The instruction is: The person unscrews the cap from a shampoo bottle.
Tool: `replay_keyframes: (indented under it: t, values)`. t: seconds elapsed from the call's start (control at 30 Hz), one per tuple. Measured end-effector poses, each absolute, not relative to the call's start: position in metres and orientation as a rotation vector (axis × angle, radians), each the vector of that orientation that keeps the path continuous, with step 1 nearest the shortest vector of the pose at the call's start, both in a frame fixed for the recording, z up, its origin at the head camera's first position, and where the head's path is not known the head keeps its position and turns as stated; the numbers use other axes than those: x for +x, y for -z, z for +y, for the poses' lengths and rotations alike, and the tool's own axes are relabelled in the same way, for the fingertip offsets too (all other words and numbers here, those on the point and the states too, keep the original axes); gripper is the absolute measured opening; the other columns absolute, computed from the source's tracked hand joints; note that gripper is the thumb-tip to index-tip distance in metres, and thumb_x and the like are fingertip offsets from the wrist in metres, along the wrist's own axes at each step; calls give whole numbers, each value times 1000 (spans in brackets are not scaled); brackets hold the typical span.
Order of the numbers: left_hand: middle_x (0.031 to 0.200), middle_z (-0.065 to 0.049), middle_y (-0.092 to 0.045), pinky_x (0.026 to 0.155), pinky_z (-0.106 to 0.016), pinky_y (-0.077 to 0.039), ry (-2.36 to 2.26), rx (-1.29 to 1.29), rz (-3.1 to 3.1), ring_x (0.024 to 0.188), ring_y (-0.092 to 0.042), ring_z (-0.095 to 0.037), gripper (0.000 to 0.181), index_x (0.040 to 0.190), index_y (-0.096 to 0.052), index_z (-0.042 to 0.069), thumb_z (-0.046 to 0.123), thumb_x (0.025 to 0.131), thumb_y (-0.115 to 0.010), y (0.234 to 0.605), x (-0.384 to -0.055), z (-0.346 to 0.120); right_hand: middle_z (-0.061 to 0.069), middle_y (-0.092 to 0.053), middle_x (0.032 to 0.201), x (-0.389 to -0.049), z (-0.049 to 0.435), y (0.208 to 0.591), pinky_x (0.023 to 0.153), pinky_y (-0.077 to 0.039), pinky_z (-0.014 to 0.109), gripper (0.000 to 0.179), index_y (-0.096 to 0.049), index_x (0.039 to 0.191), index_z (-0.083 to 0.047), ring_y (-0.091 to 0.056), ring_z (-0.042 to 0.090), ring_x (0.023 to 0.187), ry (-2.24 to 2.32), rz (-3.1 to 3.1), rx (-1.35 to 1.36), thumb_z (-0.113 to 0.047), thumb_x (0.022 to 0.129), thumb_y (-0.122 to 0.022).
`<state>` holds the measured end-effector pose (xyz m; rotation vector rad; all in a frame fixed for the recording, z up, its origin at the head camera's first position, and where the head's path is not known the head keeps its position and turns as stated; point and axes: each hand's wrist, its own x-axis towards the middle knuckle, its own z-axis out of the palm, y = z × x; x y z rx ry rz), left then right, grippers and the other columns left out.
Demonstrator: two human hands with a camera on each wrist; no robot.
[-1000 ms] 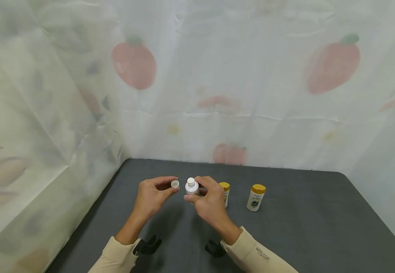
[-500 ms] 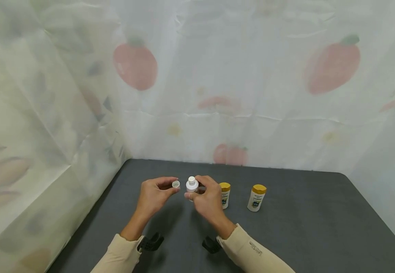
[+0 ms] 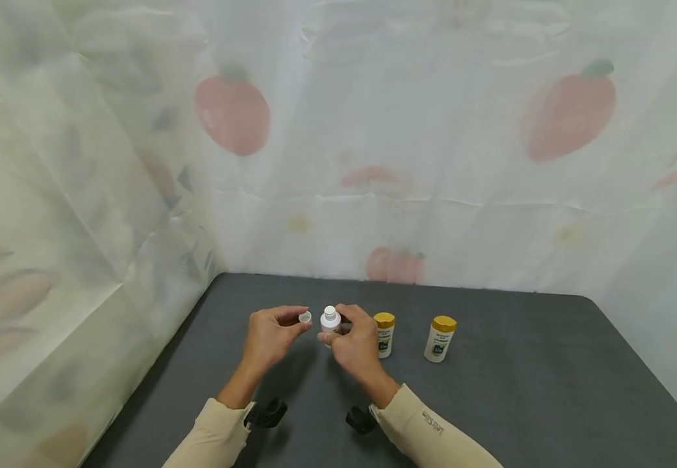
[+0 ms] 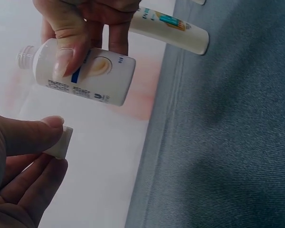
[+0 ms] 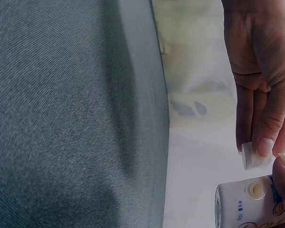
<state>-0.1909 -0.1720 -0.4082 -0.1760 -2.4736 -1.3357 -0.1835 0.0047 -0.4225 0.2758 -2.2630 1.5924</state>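
Observation:
A small white screw cap is pinched between thumb and fingertips of my left hand. My right hand grips a small white bottle round its body. The bottle's bare threaded neck shows in the left wrist view, along with a printed label and a swirl picture. Cap and bottle are held apart, with a narrow gap between them, above the table. In the right wrist view the cap is beside the bottle, part of which falls outside the frame.
Two white bottles with yellow caps stand on the dark grey table: a nearer bottle just beyond my right hand, and another bottle farther right. A fruit-printed curtain hangs behind the table and along its left side.
My left hand has shifted slightly right, bringing the cap closer to the bottle. The right hand, still gripping the bottle, has barely moved.

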Motion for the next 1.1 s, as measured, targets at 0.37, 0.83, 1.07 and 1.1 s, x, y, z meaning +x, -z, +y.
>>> replay_keyframes:
  t: [0.37,0.83,1.07,1.1]
  values:
    - [101,-11,-82,74,-30,-65,1325,-186,-2456,93,-80,-26,27,108,-83,10,7,82,-88,421,-195,-172,10,-74,102,-188,4,433,71,-61,29,37,-77,107,-7,-74,27,93,-1545,-2277,251,-1,74,-92]
    - [98,-12,-82,75,-34,-65,1302,-214,-2468,91,-80,-26,24,106,-82,6,4,82,-87,435,-200,-165,12,-72,101,-194,6,442,75,-63,36,39,-75,109,-4,-72,28,94,-1539,-2317,243,0,74,-91]
    - [96,-12,-82,73,-33,-65,1256,-221,-2472,88,-80,-26,24,104,-82,3,2,81,-87,441,-200,-162,11,-71,99,-196,7,446,75,-62,34,38,-75,106,-5,-72,27,94,-1541,-2324,229,2,73,-91]
    - [96,-11,-82,73,-33,-65,1251,-220,-2474,87,-79,-26,24,104,-82,3,2,81,-87,442,-200,-162,11,-71,99,-196,7,447,74,-62,34,37,-75,106,-5,-72,27,93,-1540,-2325,229,2,73,-91]
